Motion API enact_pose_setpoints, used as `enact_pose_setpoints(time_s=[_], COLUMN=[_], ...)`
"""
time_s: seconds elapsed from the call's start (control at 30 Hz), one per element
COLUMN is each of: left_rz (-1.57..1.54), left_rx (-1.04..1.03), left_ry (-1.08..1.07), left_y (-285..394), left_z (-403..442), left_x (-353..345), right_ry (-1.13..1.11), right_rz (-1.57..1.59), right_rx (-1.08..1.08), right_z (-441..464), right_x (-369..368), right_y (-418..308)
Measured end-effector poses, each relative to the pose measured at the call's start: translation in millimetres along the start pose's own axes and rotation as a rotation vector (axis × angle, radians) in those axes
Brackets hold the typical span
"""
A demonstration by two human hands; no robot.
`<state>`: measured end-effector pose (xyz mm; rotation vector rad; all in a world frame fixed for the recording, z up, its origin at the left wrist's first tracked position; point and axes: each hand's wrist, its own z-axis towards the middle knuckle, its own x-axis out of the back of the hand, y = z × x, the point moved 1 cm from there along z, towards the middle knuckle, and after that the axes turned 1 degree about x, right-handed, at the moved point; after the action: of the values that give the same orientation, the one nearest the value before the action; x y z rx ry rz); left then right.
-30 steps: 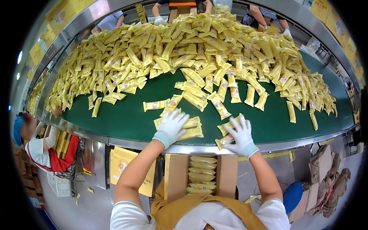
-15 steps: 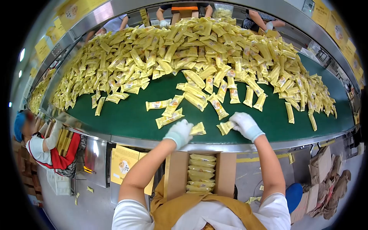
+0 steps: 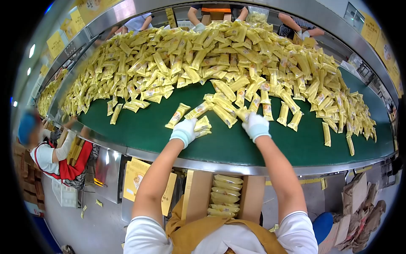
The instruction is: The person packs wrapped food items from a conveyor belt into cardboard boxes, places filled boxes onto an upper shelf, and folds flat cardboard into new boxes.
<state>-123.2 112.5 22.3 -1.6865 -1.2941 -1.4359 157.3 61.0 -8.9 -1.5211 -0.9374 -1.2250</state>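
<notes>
So I had the right hand gripping a yellow wrapped packet, on or just over the green bench, near the big heap. Left hand was touching more loose packets; honestly I couldn't tell if its grip was closed.

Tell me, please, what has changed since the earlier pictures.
The left hand and right hand have moved forward, toward the pile. The right hand touches a packet, grip unclear. A loose packet beyond the left hand has turned from sideways to slanting. The pile and open carton look unchanged.
</notes>
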Motion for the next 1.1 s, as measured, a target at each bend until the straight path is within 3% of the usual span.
enact_pose_setpoints(time_s=[0.07,0.17,0.3,0.33,0.43,0.47,0.53,0.57,0.67,0.77,0.8,0.87,0.97,1.0,1.03,1.1], left_rz=[0.036,0.128,0.225,0.197,0.261,0.162,-0.026,0.019,0.132,0.172,0.158,0.052,-0.444,-1.031,-0.792,-0.972], left_rx=[-0.075,-0.081,-0.183,-0.286,-0.343,-0.277,-0.143,-0.148,-0.157,-0.175,-0.175,-0.130,-0.131,-0.251,-0.080,-0.092], left_ry=[-0.042,-0.079,0.307,0.455,0.456,0.311,0.027,0.091,0.189,0.086,0.043,-0.080,0.091,0.061,0.148,0.178], left_y=[-1,4,0,5,16,16,18,17,13,10,8,9,-15,-17,-24,-21], left_z=[1,-2,-23,-35,-62,-61,-55,-53,-53,-54,-56,-60,-42,-24,-7,28], left_x=[2,-2,-49,-52,-57,-51,-29,-32,-49,-53,-51,-33,-27,-20,-11,12], right_ry=[-0.052,0.049,0.252,0.152,0.218,0.149,0.222,0.239,-0.226,-0.370,-0.393,-0.204,-0.078,-0.045,-0.064,-0.088], right_rz=[-0.071,-0.115,-0.288,-0.249,-0.240,-0.277,-0.242,-0.211,-0.289,-0.150,0.058,0.435,0.984,0.906,0.881,0.926], right_rx=[-0.055,0.030,0.243,0.235,0.438,0.405,0.418,0.409,0.113,0.111,0.054,0.014,-0.098,-0.278,-0.437,-0.473], right_z=[2,2,-36,-42,-84,-89,-84,-76,-52,-21,-5,24,54,89,93,95], right_x=[-13,-32,-20,-23,2,-6,-18,-23,15,29,36,35,56,28,33,22], right_y=[-8,7,39,49,43,43,52,58,45,55,62,82,82,108,104,91])
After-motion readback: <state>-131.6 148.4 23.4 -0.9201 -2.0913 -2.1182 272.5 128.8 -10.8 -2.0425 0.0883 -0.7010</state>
